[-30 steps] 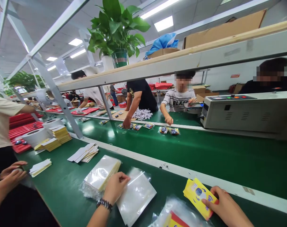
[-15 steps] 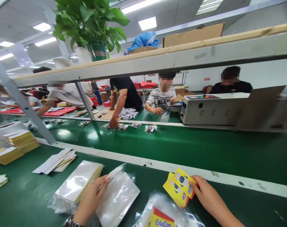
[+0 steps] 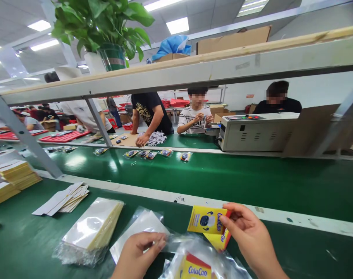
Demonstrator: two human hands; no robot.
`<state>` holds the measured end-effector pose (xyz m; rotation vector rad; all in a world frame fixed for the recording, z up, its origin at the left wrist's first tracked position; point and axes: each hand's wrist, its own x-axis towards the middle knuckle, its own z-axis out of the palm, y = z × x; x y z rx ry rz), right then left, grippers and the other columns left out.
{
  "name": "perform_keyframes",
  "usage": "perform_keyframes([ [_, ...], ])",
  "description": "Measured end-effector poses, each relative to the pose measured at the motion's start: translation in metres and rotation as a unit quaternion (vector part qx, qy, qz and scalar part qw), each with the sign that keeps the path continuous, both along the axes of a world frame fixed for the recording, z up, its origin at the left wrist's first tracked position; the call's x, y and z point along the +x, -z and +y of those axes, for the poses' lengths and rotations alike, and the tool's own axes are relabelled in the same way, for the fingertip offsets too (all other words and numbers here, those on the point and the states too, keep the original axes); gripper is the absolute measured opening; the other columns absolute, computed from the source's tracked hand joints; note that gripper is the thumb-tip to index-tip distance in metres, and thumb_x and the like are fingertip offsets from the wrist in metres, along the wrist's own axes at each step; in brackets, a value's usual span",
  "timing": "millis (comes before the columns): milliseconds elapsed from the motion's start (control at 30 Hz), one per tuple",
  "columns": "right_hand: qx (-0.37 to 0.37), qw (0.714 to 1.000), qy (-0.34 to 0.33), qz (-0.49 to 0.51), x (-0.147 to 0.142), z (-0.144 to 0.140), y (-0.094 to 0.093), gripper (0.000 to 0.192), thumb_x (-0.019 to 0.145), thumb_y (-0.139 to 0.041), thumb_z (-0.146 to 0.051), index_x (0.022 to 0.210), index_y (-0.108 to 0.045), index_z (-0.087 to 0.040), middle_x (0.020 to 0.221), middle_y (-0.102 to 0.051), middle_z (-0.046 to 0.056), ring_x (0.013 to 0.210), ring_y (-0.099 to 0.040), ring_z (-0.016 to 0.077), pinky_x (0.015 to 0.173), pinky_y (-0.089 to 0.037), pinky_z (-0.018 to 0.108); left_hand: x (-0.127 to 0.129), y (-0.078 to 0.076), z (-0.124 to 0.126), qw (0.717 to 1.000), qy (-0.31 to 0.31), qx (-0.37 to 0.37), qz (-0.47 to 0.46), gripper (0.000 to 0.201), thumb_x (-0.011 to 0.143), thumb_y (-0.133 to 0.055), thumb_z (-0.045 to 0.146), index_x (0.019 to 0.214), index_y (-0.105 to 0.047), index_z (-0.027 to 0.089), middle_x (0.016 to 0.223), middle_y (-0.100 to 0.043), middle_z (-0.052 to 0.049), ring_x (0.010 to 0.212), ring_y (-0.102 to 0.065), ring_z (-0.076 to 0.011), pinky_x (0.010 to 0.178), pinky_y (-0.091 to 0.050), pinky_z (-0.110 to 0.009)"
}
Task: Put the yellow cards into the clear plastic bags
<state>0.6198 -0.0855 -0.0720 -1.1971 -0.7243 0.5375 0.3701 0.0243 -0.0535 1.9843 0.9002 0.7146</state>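
Our right hand pinches a yellow card by its right edge, just above a clear bag. Left of that grip, our left hand nips the mouth of a clear pouch, fingers pressed together on it.

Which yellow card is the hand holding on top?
The flat yellow card with the little figure, pinched by the right hand; another one peeks out underneath.

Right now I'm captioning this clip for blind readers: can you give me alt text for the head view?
A person's right hand holds yellow ColaCao cards while the left hand pinches a clear plastic bag over a green workbench. A stack of clear bags lies to the left; other people work across the green conveyor belt.
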Motion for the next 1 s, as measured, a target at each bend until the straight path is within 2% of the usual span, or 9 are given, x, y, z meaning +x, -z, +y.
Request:
perform_keyframes([
  [67, 0.023, 0.998, 0.026, -0.048, -0.004, -0.003, -0.009, 0.025, 0.068, -0.082, -0.039, 0.085, -0.073, -0.022, 0.072, -0.070, 0.004, 0.058, -0.066, 0.0164, 0.050, -0.058, 0.023, 0.001, 0.002, -0.002, 1.000, -0.007, -0.007, -0.014, 0.014, 0.077, -0.070, 0.036, 0.074, -0.081, 0.029, 0.075, -0.081, 0.000, 0.070, -0.074, -0.0179, 0.066, -0.057, -0.019],
  [200, 0.112, 0.983, 0.021, -0.142, -0.011, -0.006, -0.018, 0.010, 0.076, -0.076, -0.026, 0.086, -0.074, -0.028, 0.082, -0.072, 0.003, 0.073, -0.069, 0.0173, 0.061, -0.060, 0.023, 0.001, 0.007, -0.003, 1.000, -0.013, -0.005, -0.025, 0.010, 0.075, -0.072, 0.035, 0.077, -0.081, 0.031, 0.078, -0.082, 0.000, 0.074, -0.075, -0.0182, 0.069, -0.058, -0.020],
  [433, 0.102, 0.952, -0.003, -0.288, -0.017, 0.000, -0.020, 0.014, 0.083, -0.067, -0.018, 0.091, -0.071, -0.028, 0.080, -0.072, 0.002, 0.073, -0.068, 0.0167, 0.059, -0.057, 0.023, -0.002, 0.023, 0.004, 0.998, -0.004, 0.066, -0.009, 0.014, 0.077, -0.070, 0.039, 0.078, -0.081, 0.031, 0.077, -0.082, -0.001, 0.071, -0.075, -0.0183, 0.067, -0.058, -0.020],
  [600, 0.098, 0.941, 0.013, -0.324, -0.014, 0.002, -0.023, 0.010, 0.084, -0.066, -0.020, 0.089, -0.071, -0.027, 0.080, -0.072, 0.003, 0.074, -0.068, 0.0179, 0.062, -0.057, 0.026, -0.001, 0.010, -0.006, 0.999, -0.013, 0.051, 0.008, 0.020, 0.080, -0.067, 0.043, 0.077, -0.082, 0.029, 0.075, -0.081, -0.002, 0.071, -0.074, -0.0188, 0.068, -0.058, -0.021],
  [767, 0.076, 0.940, -0.034, -0.330, -0.014, 0.004, -0.028, 0.012, 0.087, -0.061, -0.022, 0.090, -0.072, -0.026, 0.081, -0.073, 0.005, 0.075, -0.070, 0.0199, 0.065, -0.058, 0.029, 0.003, -0.001, -0.017, 0.999, 0.001, 0.037, -0.027, 0.037, 0.085, -0.055, 0.057, 0.090, -0.081, 0.031, 0.084, -0.081, -0.005, 0.083, -0.074, -0.0221, 0.078, -0.058, -0.026],
  [867, 0.101, 0.931, -0.074, -0.343, -0.014, 0.004, -0.029, 0.020, 0.090, -0.055, -0.018, 0.097, -0.071, -0.028, 0.083, -0.072, 0.005, 0.076, -0.069, 0.0192, 0.064, -0.057, 0.028, 0.007, -0.001, -0.019, 0.999, -0.007, 0.025, -0.033, 0.043, 0.083, -0.053, 0.061, 0.084, -0.082, 0.030, 0.081, -0.081, -0.005, 0.077, -0.074, -0.0222, 0.074, -0.058, -0.026],
  [933, 0.111, 0.924, -0.098, -0.353, -0.014, 0.003, -0.028, 0.027, 0.091, -0.052, -0.016, 0.105, -0.070, -0.031, 0.086, -0.071, 0.004, 0.079, -0.068, 0.0186, 0.066, -0.057, 0.028, 0.008, 0.000, -0.019, 1.000, -0.011, 0.014, -0.025, 0.038, 0.081, -0.058, 0.059, 0.079, -0.083, 0.030, 0.073, -0.081, -0.004, 0.070, -0.074, -0.0213, 0.068, -0.058, -0.025],
  [1000, 0.090, 0.922, -0.115, -0.358, -0.016, 0.002, -0.022, 0.031, 0.090, -0.054, -0.017, 0.115, -0.066, -0.033, 0.091, -0.070, 0.004, 0.082, -0.067, 0.0184, 0.070, -0.057, 0.028, 0.008, 0.001, -0.018, 0.999, -0.023, 0.000, -0.028, 0.031, 0.078, -0.064, 0.055, 0.076, -0.083, 0.030, 0.070, -0.081, -0.003, 0.067, -0.074, -0.0208, 0.066, -0.057, -0.024],
])
